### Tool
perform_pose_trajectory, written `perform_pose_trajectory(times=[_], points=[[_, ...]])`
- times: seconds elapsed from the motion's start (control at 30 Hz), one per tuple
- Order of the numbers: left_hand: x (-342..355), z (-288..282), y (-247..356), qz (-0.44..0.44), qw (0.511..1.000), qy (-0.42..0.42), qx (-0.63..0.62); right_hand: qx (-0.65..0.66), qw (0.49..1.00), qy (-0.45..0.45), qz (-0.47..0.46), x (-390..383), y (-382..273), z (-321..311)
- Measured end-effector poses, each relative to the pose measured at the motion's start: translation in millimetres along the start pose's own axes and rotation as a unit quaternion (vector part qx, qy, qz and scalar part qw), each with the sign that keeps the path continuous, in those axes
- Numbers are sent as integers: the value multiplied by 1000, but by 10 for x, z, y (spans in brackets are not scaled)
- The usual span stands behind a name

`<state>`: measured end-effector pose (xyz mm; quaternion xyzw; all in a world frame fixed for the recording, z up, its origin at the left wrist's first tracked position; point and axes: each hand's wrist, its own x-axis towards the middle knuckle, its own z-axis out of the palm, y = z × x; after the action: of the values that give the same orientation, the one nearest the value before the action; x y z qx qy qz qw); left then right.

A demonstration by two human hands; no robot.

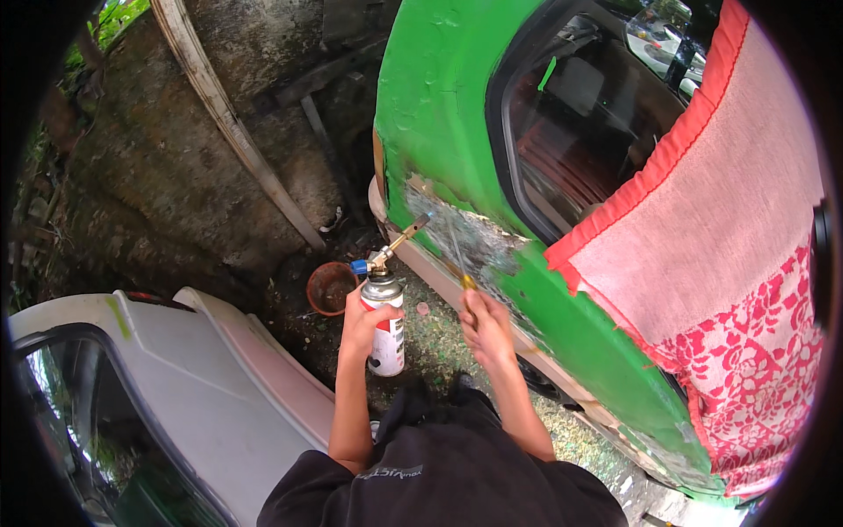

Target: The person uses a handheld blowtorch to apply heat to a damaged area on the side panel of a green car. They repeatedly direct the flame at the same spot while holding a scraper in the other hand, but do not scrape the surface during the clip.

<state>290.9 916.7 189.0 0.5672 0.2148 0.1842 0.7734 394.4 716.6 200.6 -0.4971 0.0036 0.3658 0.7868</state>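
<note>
My left hand [360,321] is closed round a blow torch [385,332], a white and red gas canister with a brass nozzle and a blue knob. Its nozzle tip points up and right at a scorched, bare patch [470,239] on the green car body [439,97]. A small bluish glow shows at the tip. In my closed right hand [487,329] is a screwdriver-like tool [469,281] with a yellowish handle and a long thin shaft. The shaft reaches up to the bare patch, where paint is peeled and blackened. Its exact tip is hard to make out.
A red and white patterned cloth [685,272] drapes over the green car at the right. To the left stands a white car [202,351]. A reddish-brown pot [332,288] sits on the ground behind the torch. A long pale plank [233,123] leans near the wall.
</note>
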Motion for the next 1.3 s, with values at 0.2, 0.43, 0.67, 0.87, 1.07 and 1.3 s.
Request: perform_pose_trajectory(times=[0.2,0.43,0.67,0.87,1.07,1.3], points=[[-14,-74,-16,3,1000,-1,-2,1,1000,16,6,-30,-37,169],[10,-95,-38,6,1000,-10,-1,10,1000,24,-15,-36,46,124],[28,-128,-44,-30,999,-18,-29,11,998,47,-27,-27,161,329],[60,-186,5,-30,999,-26,-24,2,999,44,-21,-54,80,224],[82,-253,-45,-4,999,-32,-13,-1,998,64,-22,-129,113,323],[66,-198,9,-12,999,-38,-8,6,998,45,-41,161,205,442]])
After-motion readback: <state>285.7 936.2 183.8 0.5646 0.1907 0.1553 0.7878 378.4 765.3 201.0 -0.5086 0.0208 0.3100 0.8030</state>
